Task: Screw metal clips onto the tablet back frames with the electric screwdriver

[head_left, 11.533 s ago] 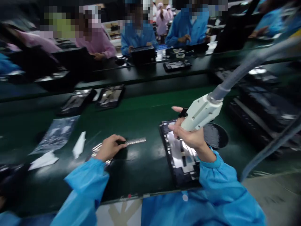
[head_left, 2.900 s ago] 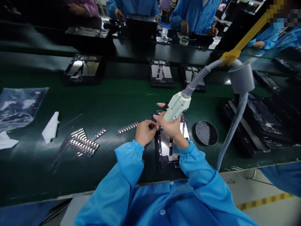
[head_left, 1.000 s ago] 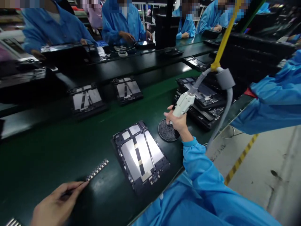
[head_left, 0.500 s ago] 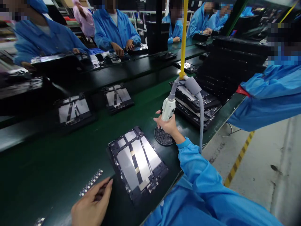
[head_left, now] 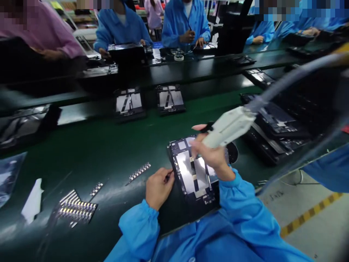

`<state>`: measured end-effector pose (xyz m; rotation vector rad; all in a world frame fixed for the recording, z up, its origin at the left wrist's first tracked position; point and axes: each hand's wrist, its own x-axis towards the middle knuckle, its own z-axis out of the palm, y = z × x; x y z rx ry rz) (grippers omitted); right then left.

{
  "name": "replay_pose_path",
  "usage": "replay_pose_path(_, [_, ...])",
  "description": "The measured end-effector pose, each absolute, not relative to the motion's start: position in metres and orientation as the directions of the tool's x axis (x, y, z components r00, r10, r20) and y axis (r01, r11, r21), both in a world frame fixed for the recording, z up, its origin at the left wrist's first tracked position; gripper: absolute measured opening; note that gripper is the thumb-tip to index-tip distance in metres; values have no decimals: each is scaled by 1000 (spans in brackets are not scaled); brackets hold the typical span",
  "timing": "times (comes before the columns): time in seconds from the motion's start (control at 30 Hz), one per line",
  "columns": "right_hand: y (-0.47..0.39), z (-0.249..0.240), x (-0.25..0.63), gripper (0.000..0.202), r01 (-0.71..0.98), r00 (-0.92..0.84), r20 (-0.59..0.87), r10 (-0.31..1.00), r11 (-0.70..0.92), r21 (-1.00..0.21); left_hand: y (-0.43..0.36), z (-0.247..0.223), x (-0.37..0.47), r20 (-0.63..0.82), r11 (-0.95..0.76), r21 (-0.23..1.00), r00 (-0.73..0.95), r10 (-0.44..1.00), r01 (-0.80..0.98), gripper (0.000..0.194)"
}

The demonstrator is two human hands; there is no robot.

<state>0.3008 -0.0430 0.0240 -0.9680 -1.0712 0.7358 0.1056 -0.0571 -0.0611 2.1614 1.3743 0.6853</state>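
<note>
My right hand [head_left: 215, 160] is wrapped round a pale electric screwdriver [head_left: 230, 127], tilted above an opened tablet [head_left: 184, 173]. The hand covers the screwdriver's tip and part of the tablet. Silver plates and dark strips show inside the tablet, which lies in front of me. At its left edge my left hand [head_left: 159, 187] is closed in a pinch; whatever its fingers hold is too small to make out. Behind my right wrist, a round black dotted dish [head_left: 231, 153] is partly hidden.
Strips of small parts [head_left: 77, 211] and a white piece [head_left: 33, 202] lie to the left. Two more opened tablets [head_left: 170, 100] sit farther back. Stacked devices [head_left: 275, 127] stand on the right, below the screwdriver's cable [head_left: 294, 78]. Co-workers [head_left: 185, 25] sit across the bench.
My right hand has lifted the screwdriver from the round dish and brought it left over the tablet. My left hand has moved up to the tablet's left edge. The view has turned left.
</note>
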Motion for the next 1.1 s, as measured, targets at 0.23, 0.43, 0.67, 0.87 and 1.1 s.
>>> replay_pose_path(0.23, [-9,-6,246,11,-3,125,229,965,232,-973,-49,-66,77,239,-288,749,162,957,596,27])
replay_pose_path(0.43, [-4,-22,247,23,-11,104,194,976,196,-981,-48,-70,75,268,-285,768,117,956,573,25])
replay_pose_path(0.67, [-6,-19,244,29,-16,89,195,977,197,-980,-49,-70,76,256,-270,797,103,961,540,22])
replay_pose_path(0.87, [-7,-19,244,27,3,87,202,975,203,-979,-50,-74,75,212,-220,817,78,974,533,22])
replay_pose_path(1.1, [-8,-20,243,24,18,75,203,976,202,-979,-55,-72,77,113,-101,932,-17,993,347,22])
